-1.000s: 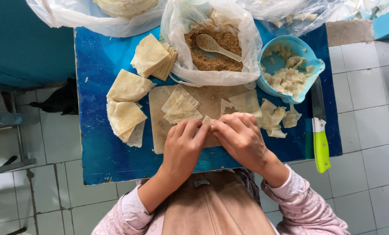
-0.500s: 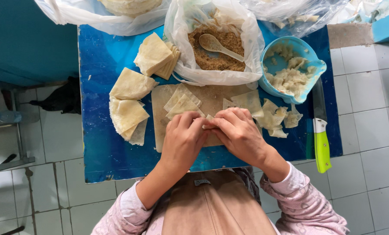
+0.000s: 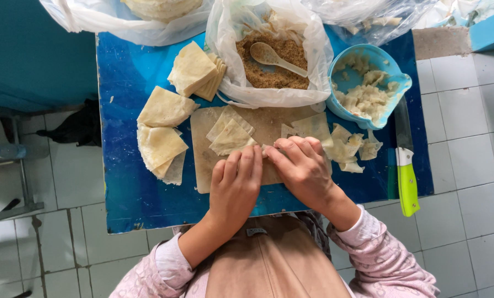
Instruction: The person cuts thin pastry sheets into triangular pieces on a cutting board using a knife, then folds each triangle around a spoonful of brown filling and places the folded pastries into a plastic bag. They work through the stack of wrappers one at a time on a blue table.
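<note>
Two-hand grip, one wrapper

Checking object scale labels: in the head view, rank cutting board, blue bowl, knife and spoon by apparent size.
1. Cutting board, partly hidden under both hands.
2. Blue bowl.
3. Knife: longer than the bowl is wide but far slimmer, so this order is unsure.
4. Spoon.

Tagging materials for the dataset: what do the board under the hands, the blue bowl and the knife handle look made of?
Board: likely wood, matte pale tan, unglazed.
Blue bowl: looks plastic, smooth, thin glossy rim.
Knife handle: probably plastic, bright green and white, uniform sheen.
</note>
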Demonstrator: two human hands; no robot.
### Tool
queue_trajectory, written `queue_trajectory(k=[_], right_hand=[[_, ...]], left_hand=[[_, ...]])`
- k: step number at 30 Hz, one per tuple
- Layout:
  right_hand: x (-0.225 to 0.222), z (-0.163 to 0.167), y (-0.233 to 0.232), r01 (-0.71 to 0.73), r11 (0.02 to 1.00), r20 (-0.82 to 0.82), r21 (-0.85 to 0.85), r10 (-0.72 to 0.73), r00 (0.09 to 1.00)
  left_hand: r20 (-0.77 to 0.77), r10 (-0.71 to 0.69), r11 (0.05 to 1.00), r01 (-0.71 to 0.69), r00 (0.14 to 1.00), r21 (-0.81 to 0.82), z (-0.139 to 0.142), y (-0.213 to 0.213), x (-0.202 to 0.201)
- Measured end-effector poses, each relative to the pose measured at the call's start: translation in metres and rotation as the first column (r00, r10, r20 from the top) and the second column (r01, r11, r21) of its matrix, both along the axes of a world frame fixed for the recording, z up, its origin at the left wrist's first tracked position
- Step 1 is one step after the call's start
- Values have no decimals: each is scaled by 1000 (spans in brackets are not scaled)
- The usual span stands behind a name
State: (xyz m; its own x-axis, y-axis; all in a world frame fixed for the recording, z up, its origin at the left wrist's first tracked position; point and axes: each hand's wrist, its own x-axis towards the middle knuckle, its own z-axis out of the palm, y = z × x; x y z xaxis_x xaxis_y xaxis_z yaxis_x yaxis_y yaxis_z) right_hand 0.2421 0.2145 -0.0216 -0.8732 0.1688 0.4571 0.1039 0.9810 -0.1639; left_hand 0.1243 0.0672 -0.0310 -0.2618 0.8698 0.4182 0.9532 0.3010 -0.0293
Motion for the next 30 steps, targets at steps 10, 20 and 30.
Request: queue_trajectory(k=[10, 20, 30], right_hand=[[-1, 7, 1, 4, 999, 37, -33, -3, 999], [-8, 8, 2, 11, 999, -10, -45, -12, 1000], [-33, 28, 14, -47, 997, 84, 58, 42, 996]], left_hand=[[307, -22, 996, -5, 952, 87, -1, 4, -1], [285, 0, 989, -42, 959, 142, 6, 5, -9], [390, 163, 944, -258, 906, 205, 17, -21, -53]])
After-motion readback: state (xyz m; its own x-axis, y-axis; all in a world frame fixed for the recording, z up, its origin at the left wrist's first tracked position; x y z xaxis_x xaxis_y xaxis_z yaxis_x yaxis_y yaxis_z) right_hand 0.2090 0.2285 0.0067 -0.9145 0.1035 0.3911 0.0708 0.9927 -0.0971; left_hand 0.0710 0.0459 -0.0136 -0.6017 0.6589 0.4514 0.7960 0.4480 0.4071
